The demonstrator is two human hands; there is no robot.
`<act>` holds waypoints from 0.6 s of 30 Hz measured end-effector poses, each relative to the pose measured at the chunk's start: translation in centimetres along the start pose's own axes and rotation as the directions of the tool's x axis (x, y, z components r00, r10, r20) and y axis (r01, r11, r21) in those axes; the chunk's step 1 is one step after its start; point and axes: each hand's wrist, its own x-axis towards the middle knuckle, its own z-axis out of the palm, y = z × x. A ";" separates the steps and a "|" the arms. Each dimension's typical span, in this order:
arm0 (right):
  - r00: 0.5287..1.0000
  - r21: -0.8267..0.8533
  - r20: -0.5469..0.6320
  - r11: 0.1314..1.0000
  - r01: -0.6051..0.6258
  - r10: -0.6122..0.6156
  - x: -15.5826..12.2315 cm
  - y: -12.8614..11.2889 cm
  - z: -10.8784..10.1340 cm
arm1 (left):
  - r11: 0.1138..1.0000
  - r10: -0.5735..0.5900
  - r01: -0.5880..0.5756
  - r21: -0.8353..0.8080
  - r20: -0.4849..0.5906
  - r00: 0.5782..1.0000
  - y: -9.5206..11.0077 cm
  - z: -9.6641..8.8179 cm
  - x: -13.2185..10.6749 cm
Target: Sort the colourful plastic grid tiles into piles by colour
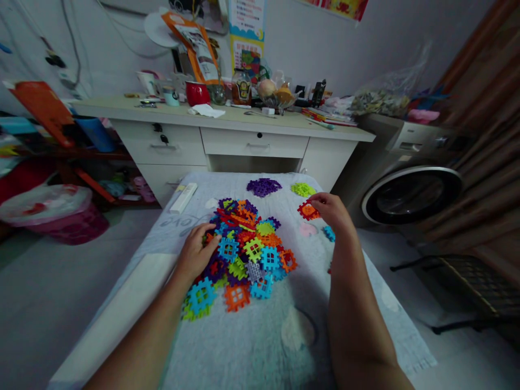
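Note:
A mixed heap of interlocking plastic building pieces [254, 249], in blue, orange, green, purple and red, lies on the cloth-covered table. My left hand [198, 250] rests at the heap's left edge, fingers and thumb apart, touching the pieces. Farther right, my right hand [332, 210] has its fingertips pinched at the edge of an orange building piece [309, 209], which lies over red ones. Behind them sit a purple pile [264, 187] and a light green pile [303, 189]. Blue pieces [329, 233] show beside my right wrist; the forearm partly hides red ones.
A white narrow box [183, 198] lies at the table's far left. Beyond stands a white desk [255, 142] crowded with jars, cups and papers. A washing machine [406, 173] is at right, a black-framed rack [471, 287] below it, and a pink bin [60, 219] at left.

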 end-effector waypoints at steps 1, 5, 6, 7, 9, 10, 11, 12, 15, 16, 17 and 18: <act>0.999 -0.006 0.026 1.000 0.030 -0.030 -0.2 -0.6 -0.4 | 1.000 -0.001 0.001 0.002 0.003 1.000 0.0 0.0 0.0; 0.983 -0.044 0.167 0.995 0.084 -0.076 -1.6 -2.2 -1.5 | 1.000 0.000 0.000 -0.004 0.004 1.000 0.1 -0.1 0.1; 0.978 -0.070 0.197 0.994 0.079 -0.064 -2.0 -2.2 -1.8 | 1.000 -0.001 0.001 -0.005 0.004 1.000 0.2 -0.1 0.1; 0.974 -0.098 0.222 0.993 0.069 -0.046 -2.4 -2.0 -2.1 | 1.000 -0.004 0.004 -0.005 0.004 1.000 0.2 -0.2 0.1; 0.964 -0.138 0.266 0.990 0.037 0.001 -3.4 -1.3 -2.9 | 1.000 -0.008 0.008 -0.004 0.007 1.000 0.3 -0.2 0.1; 0.959 -0.145 0.283 0.989 0.015 0.027 -3.9 -0.7 -3.4 | 1.000 -0.008 0.008 -0.003 0.007 1.000 0.3 -0.2 0.1; 0.954 -0.146 0.296 0.989 -0.008 0.052 -4.5 -0.1 -3.8 | 1.000 -0.007 0.007 -0.003 0.006 1.000 0.3 -0.2 0.1; 0.949 -0.146 0.305 0.989 -0.033 0.077 -5.1 0.6 -4.3 | 1.000 -0.006 0.006 -0.002 0.005 1.000 0.3 -0.1 0.1; 0.934 -0.161 0.332 0.984 -0.082 0.133 -6.8 2.4 -5.4 | 1.000 -0.011 0.011 0.002 0.003 1.000 0.1 -0.1 0.2; 0.928 -0.169 0.342 0.981 -0.095 0.148 -7.4 2.8 -5.7 | 1.000 -0.014 0.014 0.005 0.003 1.000 0.1 0.0 0.2; 0.921 -0.175 0.350 0.978 -0.112 0.169 -7.9 3.2 -5.8 | 1.000 -0.016 0.016 0.006 0.003 1.000 0.0 0.0 0.2; 0.914 -0.178 0.357 0.975 -0.136 0.193 -8.4 3.5 -5.8 | 1.000 -0.017 0.017 0.008 0.004 1.000 -0.1 0.0 0.2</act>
